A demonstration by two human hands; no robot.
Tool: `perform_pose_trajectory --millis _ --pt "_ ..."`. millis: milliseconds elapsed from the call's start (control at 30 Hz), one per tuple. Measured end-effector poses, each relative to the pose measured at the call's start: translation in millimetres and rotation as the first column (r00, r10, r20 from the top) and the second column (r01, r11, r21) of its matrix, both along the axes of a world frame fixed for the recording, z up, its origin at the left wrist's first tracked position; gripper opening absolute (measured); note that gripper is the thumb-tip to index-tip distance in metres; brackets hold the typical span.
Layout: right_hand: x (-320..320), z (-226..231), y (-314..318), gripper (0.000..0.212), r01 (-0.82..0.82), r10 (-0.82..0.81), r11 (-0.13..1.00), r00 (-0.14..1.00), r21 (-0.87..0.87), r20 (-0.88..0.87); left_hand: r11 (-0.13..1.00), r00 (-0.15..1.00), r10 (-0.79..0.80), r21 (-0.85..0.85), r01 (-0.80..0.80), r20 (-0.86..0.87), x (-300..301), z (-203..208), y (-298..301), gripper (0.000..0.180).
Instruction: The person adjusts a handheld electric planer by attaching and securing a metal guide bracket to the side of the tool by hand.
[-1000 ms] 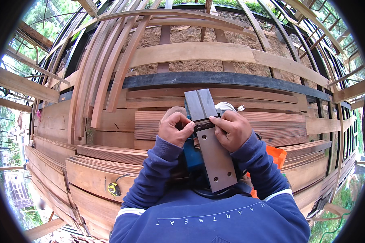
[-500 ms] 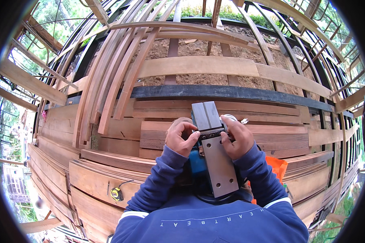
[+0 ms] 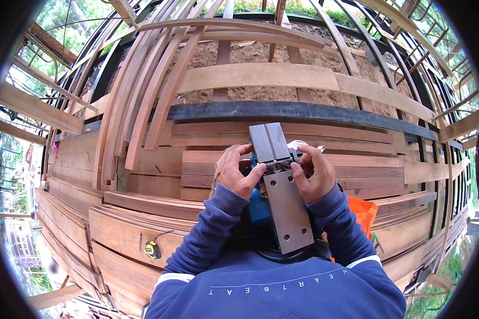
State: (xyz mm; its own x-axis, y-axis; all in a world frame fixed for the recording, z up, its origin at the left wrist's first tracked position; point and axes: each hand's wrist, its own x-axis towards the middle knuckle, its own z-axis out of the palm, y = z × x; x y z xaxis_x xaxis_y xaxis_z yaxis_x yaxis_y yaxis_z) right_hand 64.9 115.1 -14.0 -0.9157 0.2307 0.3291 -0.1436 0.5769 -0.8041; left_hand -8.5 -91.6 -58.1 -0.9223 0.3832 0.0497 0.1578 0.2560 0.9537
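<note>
I hold an electric hand planer [image 3: 283, 202] upside down against my chest, its grey metal sole facing up and its blue body underneath. My left hand [image 3: 238, 172] grips its left side, with the fingertips at the cutter slot in the middle of the sole. My right hand [image 3: 314, 173] grips the right side, fingers curled onto the same slot. Both forearms wear blue sleeves.
Stacked reddish wooden planks [image 3: 143, 223] lie in front of me, with long curved strips [image 3: 143, 90] leaning up at the left. A yellow-black tape measure [image 3: 153, 249] rests on a plank. An orange object [image 3: 363, 212] sits at my right. A black band [image 3: 303, 111] crosses behind.
The view has shifted slightly; the planer and both hands stay in nearly the same grip, with fingers working at the cutter slot.
</note>
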Motion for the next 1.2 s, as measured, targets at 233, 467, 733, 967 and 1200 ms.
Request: perform_pose_trajectory --millis 233,467,733,967,1200 --pt "-1 -2 0 0.032 0.003 -0.003 1.000 1.000 -0.020 -0.003 1.000 1.000 0.025 -0.007 -0.025 0.007 -2 -5 1 0.050" --pt "1 -2 2 0.021 0.012 -0.012 1.000 1.000 0.010 -0.013 0.981 0.991 0.098 0.158 -0.112 0.094 2 6 7 0.052" --pt "-1 1 3 0.013 -0.043 0.043 0.999 0.998 0.005 -0.044 0.990 0.993 0.037 0.129 -0.052 0.116 -2 -1 -2 0.060" --pt "0 2 3 0.016 -0.059 0.058 0.998 0.996 -0.025 -0.061 0.982 0.992 0.056 0.171 -0.076 0.117 8 24 7 0.055" --pt "0 5 3 0.014 -0.040 0.039 0.999 0.997 -0.024 -0.062 0.998 0.996 0.060 0.023 -0.058 -0.061 4 16 6 0.061"
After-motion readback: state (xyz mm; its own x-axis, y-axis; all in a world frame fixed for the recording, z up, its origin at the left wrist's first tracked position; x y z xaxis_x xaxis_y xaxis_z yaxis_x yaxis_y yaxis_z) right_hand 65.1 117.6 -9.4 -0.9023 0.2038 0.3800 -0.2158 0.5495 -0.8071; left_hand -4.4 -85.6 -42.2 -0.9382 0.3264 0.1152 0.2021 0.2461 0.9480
